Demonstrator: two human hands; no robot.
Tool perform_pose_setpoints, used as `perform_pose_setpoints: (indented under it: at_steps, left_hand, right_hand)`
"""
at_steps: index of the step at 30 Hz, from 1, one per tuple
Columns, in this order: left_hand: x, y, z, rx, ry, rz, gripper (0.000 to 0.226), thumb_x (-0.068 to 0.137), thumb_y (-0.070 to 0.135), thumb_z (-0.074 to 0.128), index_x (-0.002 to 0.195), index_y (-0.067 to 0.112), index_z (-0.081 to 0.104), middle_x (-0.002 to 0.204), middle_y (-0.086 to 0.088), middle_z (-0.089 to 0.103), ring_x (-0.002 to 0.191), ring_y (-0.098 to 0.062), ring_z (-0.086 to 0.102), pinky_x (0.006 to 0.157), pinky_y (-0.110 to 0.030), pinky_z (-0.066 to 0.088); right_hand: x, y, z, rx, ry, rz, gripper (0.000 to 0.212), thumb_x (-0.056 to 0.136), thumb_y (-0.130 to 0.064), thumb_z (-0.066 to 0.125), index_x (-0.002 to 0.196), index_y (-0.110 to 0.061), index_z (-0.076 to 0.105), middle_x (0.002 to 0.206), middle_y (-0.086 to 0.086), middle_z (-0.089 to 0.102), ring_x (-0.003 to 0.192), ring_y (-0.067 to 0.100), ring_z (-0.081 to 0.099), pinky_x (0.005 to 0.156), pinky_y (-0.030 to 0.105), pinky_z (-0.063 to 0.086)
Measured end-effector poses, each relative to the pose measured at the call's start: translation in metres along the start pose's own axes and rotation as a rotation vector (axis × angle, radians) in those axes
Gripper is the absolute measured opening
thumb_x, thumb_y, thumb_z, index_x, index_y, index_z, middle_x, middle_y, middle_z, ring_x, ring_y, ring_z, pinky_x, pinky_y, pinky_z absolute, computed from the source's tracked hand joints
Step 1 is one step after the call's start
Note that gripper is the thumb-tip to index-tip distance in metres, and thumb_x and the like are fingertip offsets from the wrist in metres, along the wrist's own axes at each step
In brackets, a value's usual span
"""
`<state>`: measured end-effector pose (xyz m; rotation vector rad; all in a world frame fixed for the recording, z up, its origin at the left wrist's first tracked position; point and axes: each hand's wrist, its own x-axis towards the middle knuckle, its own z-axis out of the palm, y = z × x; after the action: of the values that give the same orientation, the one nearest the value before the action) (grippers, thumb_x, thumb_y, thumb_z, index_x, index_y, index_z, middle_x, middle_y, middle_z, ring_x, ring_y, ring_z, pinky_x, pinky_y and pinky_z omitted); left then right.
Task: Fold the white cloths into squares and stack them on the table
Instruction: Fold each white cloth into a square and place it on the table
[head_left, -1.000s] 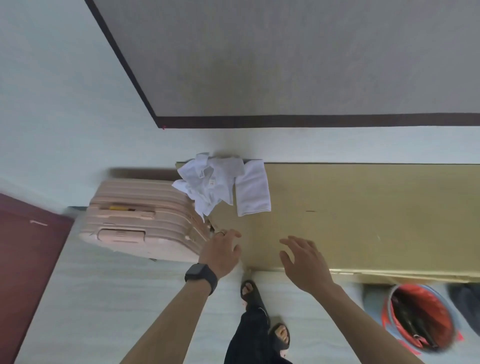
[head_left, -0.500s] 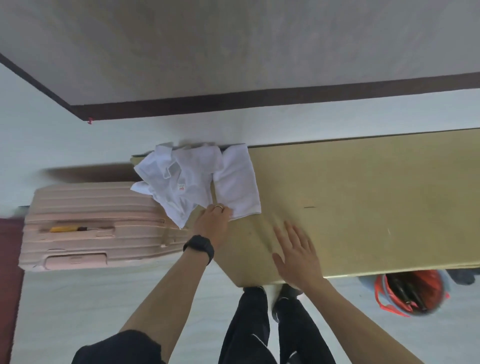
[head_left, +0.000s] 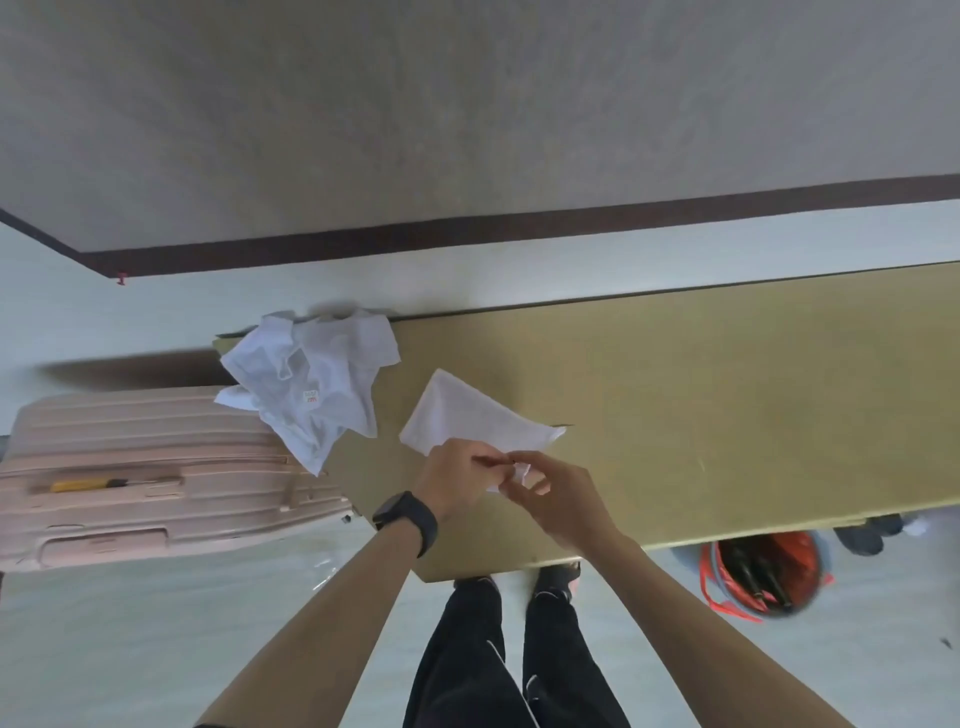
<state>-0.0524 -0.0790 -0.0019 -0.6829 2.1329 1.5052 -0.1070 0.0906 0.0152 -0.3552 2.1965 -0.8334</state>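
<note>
1. Left fingers (head_left: 485, 461) and right fingers (head_left: 535, 460) meet tip to tip. Both sets are pinching the near corner of one white cloth (head_left: 467, 418).
2. The other right-hand fingers are curled loosely under the pinch, with a bit of white cloth showing between them.
3. Left hand (head_left: 457, 480) is knuckles-up and right hand (head_left: 563, 501) sits just beside it. Both are over the table (head_left: 727, 405), close to its near edge and toward the left end.
4. There's a black watch (head_left: 408, 519) on the left wrist.
5. The pinched cloth spreads from the hands toward the far edge in a rough four-corner shape, with one corner pointing right. I can't tell whether it lies flat or is partly lifted.
6. A crumpled pile of white cloths (head_left: 311, 382) sits at the table's far-left corner and hangs over the left edge. It's near the pinched cloth but not touching it. A small label shows on it.
7. A pink suitcase (head_left: 145, 467) lies on the floor (head_left: 130, 639) off the left edge, with a yellow item (head_left: 85, 486) on top of it.
8. A red-lined bucket (head_left: 763, 577) is on the floor at the near edge, toward the right.
9. My view also catches black trousers (head_left: 467, 660) and shoes below the near edge.
</note>
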Motion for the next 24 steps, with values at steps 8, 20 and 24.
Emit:
perform_pose_setpoints:
  at_steps: [8, 20, 24]
  left_hand:
    - [-0.029, 0.052, 0.019, -0.001, 0.041, 0.008, 0.029, 0.078, 0.047, 0.074, 0.099, 0.031, 0.065, 0.097, 0.011, 0.07, 0.093, -0.008, 0.065, 0.085, -0.029, 0.055]
    - [-0.062, 0.086, 0.064, 0.213, 0.235, 0.089, 0.012, 0.092, 0.041, 0.062, 0.098, 0.031, 0.065, 0.102, 0.015, 0.064, 0.094, -0.007, 0.058, 0.068, -0.014, 0.037]
    - [-0.063, 0.099, 0.064, 0.049, 0.183, 0.071, 0.013, 0.087, 0.037, 0.071, 0.082, 0.031, 0.06, 0.095, 0.019, 0.068, 0.094, -0.002, 0.063, 0.081, -0.021, 0.047]
  right_hand:
    - [-0.03, 0.001, -0.058, -0.07, 0.081, -0.035, 0.008, 0.085, -0.023, 0.069, 0.089, -0.03, 0.068, 0.084, -0.014, 0.067, 0.078, 0.005, 0.064, 0.068, 0.017, 0.046]
    - [-0.049, 0.009, -0.13, 0.106, 0.074, -0.07, 0.022, 0.086, -0.04, 0.073, 0.075, -0.027, 0.059, 0.082, -0.011, 0.061, 0.073, 0.009, 0.057, 0.062, 0.016, 0.038]
    - [-0.057, 0.019, -0.152, 0.0, 0.153, -0.195, 0.015, 0.085, -0.04, 0.074, 0.077, -0.034, 0.063, 0.123, -0.018, 0.05, 0.111, 0.005, 0.05, 0.088, 0.021, 0.039]
